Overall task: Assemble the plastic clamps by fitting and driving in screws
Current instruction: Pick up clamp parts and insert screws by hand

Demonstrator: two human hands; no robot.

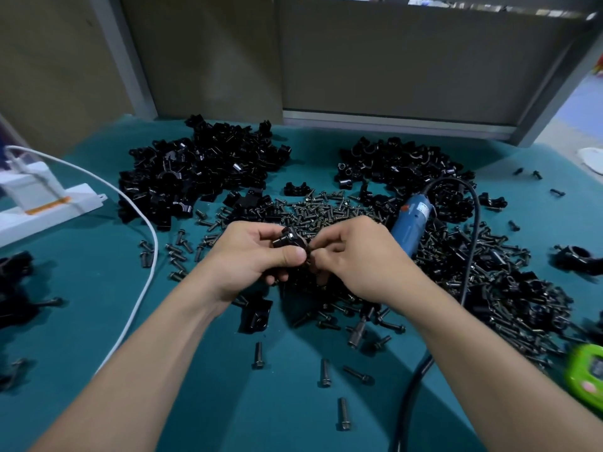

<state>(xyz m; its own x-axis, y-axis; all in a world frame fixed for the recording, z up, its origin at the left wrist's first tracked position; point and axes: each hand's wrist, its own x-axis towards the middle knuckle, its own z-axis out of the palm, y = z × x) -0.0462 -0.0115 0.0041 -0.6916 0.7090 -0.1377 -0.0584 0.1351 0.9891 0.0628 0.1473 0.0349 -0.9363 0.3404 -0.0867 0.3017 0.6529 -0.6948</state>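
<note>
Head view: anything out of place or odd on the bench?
Nothing looks damaged, but loose screws lie scattered over the teal mat toward the near edge, and the blue driver lies on the screw heap beneath the right hand, its black cord looping across parts.

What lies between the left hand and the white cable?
Head view: scattered loose screws on the teal mat, between left hand and white cable.

two hands (251, 256) (359, 259), two clamp piles (195, 171) (401, 164), one screwdriver (411, 223)
</note>
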